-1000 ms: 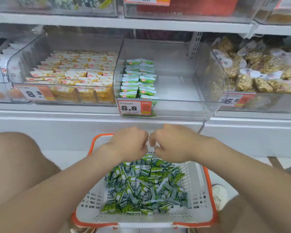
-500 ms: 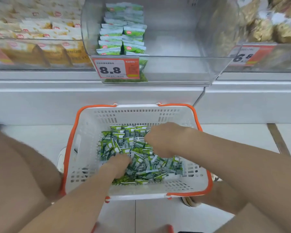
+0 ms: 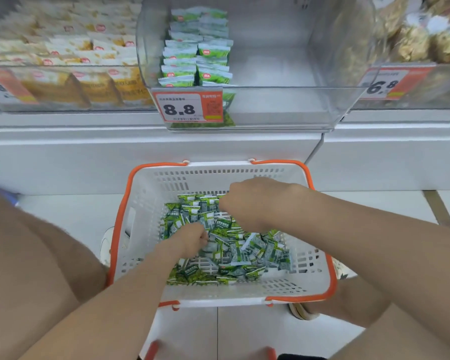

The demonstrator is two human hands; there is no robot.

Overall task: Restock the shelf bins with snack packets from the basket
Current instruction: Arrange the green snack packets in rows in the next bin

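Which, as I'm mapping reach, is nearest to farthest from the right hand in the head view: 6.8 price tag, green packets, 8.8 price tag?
1. green packets, in the basket, directly under the right hand.
2. 8.8 price tag, above, slightly left.
3. 6.8 price tag, far upper right.
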